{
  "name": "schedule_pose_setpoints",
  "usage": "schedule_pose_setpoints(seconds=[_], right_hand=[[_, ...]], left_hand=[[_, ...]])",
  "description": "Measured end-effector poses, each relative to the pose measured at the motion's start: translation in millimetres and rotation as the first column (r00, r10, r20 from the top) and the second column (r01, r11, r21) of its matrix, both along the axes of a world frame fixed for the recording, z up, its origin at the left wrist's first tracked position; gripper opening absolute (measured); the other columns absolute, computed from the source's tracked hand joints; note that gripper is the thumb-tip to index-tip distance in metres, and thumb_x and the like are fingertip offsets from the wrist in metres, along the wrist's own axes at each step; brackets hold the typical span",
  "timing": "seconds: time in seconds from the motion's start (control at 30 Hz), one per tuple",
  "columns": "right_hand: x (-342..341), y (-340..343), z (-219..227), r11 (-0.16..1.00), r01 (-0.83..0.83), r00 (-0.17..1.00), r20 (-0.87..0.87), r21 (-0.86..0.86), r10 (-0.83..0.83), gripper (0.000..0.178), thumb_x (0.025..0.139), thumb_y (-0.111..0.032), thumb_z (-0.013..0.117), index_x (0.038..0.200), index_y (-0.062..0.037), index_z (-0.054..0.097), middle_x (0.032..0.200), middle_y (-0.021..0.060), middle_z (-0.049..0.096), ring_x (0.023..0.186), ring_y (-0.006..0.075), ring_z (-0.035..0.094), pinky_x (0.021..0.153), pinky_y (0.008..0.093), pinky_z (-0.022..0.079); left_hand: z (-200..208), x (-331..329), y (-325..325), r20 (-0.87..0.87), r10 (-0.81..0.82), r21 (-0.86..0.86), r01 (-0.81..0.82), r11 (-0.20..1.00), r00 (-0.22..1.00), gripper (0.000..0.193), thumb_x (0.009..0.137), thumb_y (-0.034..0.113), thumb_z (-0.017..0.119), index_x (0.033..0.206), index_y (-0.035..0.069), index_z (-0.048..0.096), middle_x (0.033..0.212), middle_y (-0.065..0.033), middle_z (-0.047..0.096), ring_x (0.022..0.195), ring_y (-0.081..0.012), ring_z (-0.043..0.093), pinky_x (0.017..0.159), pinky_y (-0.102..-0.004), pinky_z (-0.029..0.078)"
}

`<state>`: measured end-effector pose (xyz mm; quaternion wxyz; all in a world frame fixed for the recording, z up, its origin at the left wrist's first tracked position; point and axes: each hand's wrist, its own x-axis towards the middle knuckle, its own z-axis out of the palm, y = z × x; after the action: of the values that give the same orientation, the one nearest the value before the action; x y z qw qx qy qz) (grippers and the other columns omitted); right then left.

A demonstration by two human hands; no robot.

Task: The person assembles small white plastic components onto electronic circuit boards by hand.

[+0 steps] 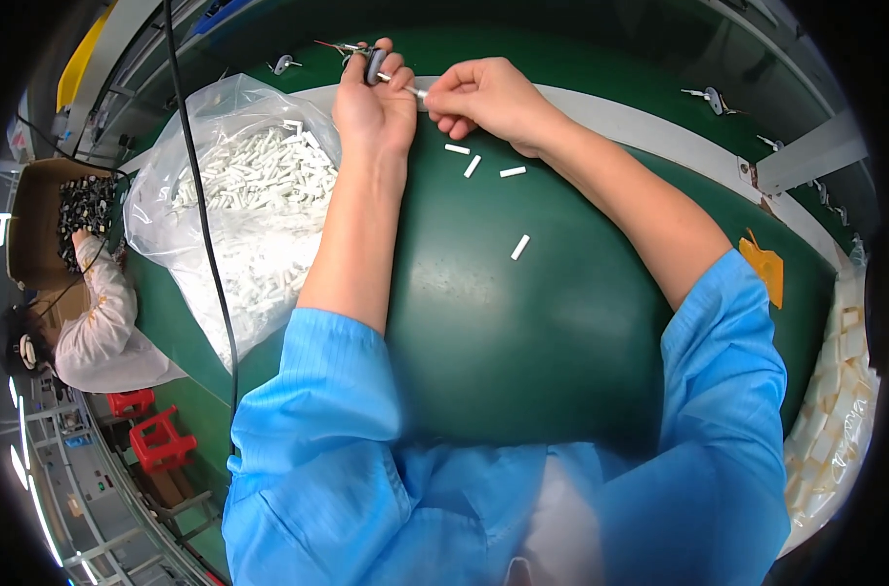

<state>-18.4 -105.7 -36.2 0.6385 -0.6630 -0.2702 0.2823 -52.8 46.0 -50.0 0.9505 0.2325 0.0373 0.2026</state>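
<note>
The small dark part with a thin metal pin sat at the far edge of the green worktop, its long axis running left to right — pin end toward the right hand. The left hand was closed around the part; the right hand pinched a white sleeve at the pin's tip. Four loose white sleeves lay just beside the hands — a clear bag of them sat to the left.
</note>
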Motion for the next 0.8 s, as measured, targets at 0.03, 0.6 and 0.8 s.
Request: schedule_pose_setpoints(seconds=[0.03,0.6,0.8], right_hand=[[2,-1,-2,1.000,0.007,1.000,-0.003,-0.003,-0.007,0.013,0.085,-0.010,0.062,0.086,0.0026,0.062,0.075,0.0075,0.064,0.064,0.0097,0.060,0.058,0.0202,0.050],[14,-13,-1,0.953,0.274,0.627,0.775,-0.126,-0.078,0.019,0.079,-0.022,0.062,0.087,-0.0059,0.067,0.075,0.0132,0.066,0.072,0.0300,0.064,0.067,0.0386,0.052],[0,-19,18,0.896,0.124,0.661,0.709,-0.427,0.247,0.017,0.075,-0.017,0.066,0.078,-0.0002,0.069,0.076,0.0151,0.067,0.072,0.0290,0.064,0.070,0.0364,0.051]], left_hand=[[6,3,-10,-0.073,0.050,0.090,-0.043,0.995,0.996,0.024,0.100,0.018,0.033,0.105,-0.002,0.046,0.093,-0.0124,0.053,0.075,-0.0177,0.049,0.065,-0.0272,0.043],[17,6,-51,-0.230,0.265,0.507,-0.117,0.854,0.936,0.017,0.092,0.015,0.048,0.100,-0.001,0.051,0.089,-0.0118,0.062,0.078,-0.0188,0.062,0.065,-0.0279,0.048],[27,67,-7,-0.269,0.521,0.963,0.234,0.133,0.810,0.032,0.079,0.024,0.066,0.099,-0.001,0.064,0.085,-0.0118,0.068,0.078,-0.0178,0.067,0.067,-0.0271,0.051]])
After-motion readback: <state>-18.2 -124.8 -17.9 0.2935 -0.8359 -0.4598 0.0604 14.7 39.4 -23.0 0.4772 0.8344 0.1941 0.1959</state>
